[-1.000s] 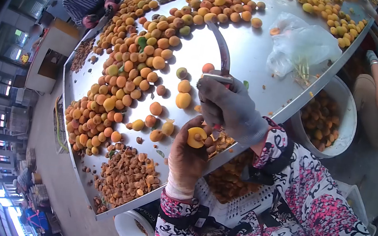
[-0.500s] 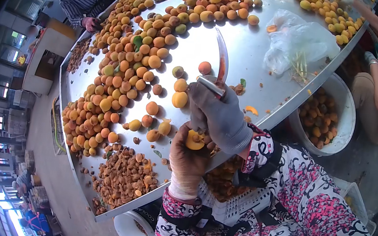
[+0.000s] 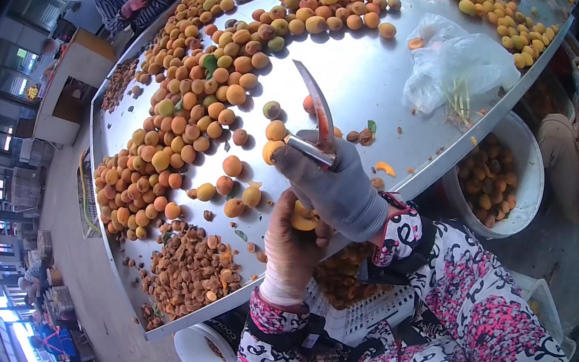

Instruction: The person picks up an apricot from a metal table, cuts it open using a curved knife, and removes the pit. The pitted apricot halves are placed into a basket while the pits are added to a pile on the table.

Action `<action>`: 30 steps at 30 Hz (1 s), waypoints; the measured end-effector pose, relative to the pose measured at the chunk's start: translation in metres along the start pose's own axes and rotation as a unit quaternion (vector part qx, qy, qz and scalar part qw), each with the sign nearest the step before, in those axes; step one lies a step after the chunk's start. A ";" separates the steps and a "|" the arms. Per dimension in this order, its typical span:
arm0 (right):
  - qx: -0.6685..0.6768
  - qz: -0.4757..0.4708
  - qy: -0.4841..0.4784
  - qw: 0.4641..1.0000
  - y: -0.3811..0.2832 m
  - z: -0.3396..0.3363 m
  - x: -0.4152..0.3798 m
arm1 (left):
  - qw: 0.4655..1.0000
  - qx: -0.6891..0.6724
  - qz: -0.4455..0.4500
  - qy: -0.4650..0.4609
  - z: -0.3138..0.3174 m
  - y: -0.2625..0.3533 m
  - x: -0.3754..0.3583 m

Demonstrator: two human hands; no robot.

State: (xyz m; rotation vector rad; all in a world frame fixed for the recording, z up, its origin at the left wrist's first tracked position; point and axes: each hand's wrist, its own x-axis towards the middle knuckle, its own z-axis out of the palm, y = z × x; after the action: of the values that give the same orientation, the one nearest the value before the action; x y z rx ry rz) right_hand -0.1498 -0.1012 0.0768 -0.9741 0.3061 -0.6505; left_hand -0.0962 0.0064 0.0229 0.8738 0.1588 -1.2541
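Note:
My right hand (image 3: 340, 188), in a grey glove, is closed around the metal handle of a curved knife (image 3: 323, 115). Its stained blade points up and to the left over the table. Just below, my left hand (image 3: 292, 248), wrapped in a pale band at the wrist, grips a cut apricot (image 3: 304, 217); the gloved hand partly hides the fruit. Whole apricots (image 3: 198, 120) lie heaped on the metal table beyond my hands. A perforated white crate (image 3: 361, 306) with cut apricots stands beneath my hands.
A mound of brown apricot pits (image 3: 192, 271) lies near the metal table's raised edge (image 3: 212, 311). To the right are a clear plastic bag (image 3: 461, 64) and a white bucket (image 3: 529, 189) of cut fruit. Below the table stands another white bucket (image 3: 202, 354). Co-workers sit at far left and right.
My right hand has shifted slightly left, and the knife blade now leans further left. The cut apricot has turned in my left hand. Both co-workers have moved their arms.

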 end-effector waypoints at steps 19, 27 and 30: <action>0.226 0.092 0.069 0.967 0.013 -0.016 0.013 | 0.990 0.033 0.089 -0.109 0.003 0.001 -0.008; 0.235 0.096 0.088 0.963 0.012 -0.012 0.016 | 0.993 -0.062 0.042 -0.087 0.009 0.001 -0.008; 0.180 0.086 0.050 0.979 0.016 -0.011 0.008 | 0.991 -0.072 -0.004 -0.110 -0.007 0.001 -0.003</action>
State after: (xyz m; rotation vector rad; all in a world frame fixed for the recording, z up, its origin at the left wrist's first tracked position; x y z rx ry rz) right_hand -0.1434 -0.1071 0.0584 -0.5627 0.3448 -0.5721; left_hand -0.0938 0.0136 0.0201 0.6068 0.0764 -1.3191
